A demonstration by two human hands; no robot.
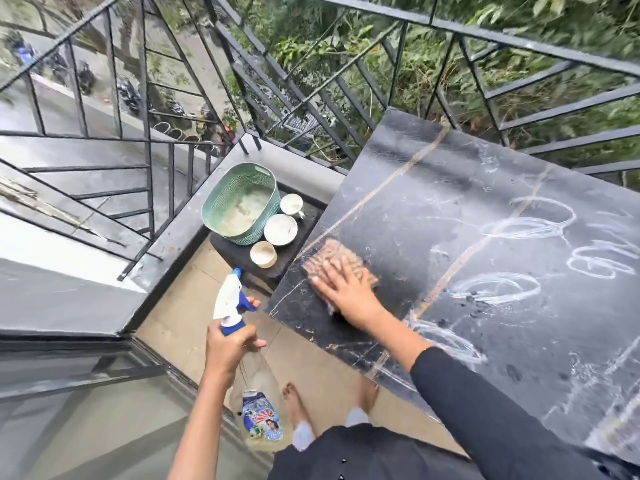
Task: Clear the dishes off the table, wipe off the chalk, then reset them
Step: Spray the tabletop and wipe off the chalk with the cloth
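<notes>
A black marble table (433, 188) fills the right side, with white chalk loops (530, 221) and streaks across its right half. My right hand (346, 291) lies flat on a pinkish cloth (334, 258) near the table's left corner. My left hand (227, 348) grips the neck of a clear spray bottle (258, 403) with a white and blue trigger head, held off the table over the floor. A white plate (280, 229), a white cup (291, 204) and a small white bowl (263, 254) stand on a low dark stool (239, 258) left of the table.
A green woven basket (239, 202) shares the stool with the dishes. A black metal railing (398, 77) runs close behind the table and around the balcony corner. A grey ledge (180, 233) borders the tiled floor (180, 327). My bare feet stand by the table's near edge.
</notes>
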